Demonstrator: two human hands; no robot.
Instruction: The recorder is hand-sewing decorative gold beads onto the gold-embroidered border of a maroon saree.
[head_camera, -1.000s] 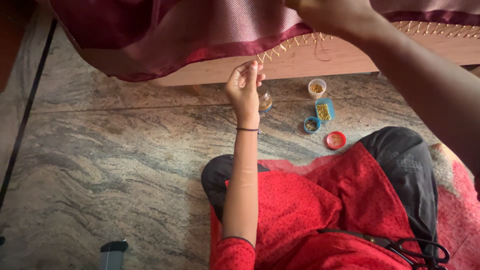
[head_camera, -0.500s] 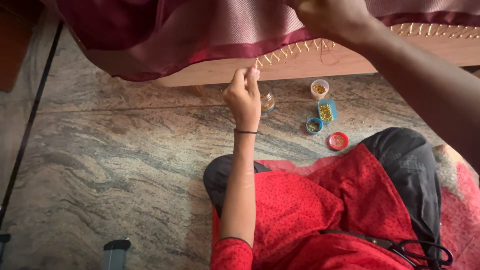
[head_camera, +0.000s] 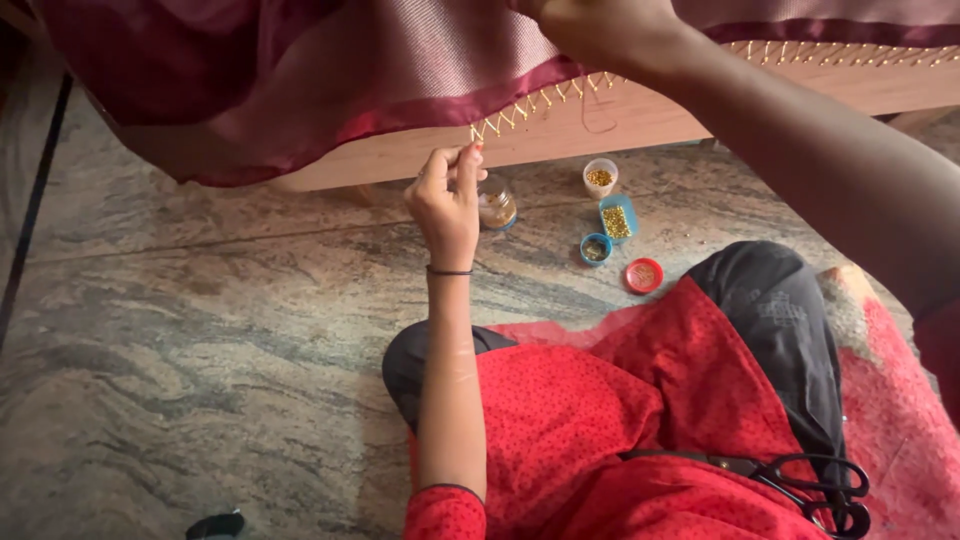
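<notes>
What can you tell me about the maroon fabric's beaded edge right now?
The maroon fabric hangs draped over a wooden frame, with a sheen and a darker border band. Along its lower edge runs a zigzag trim of small gold beads, ending where the left hand pinches at the edge with its fingertips. The right hand grips the cloth from above. A loose thread dangles beside the trim.

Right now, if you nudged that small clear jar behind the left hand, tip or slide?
The jar stands upright on polished stone floor, so it would probably slide first. It looks small and light, so a high push may tip it, and being round it could roll. The left hand partly hides it.
</notes>
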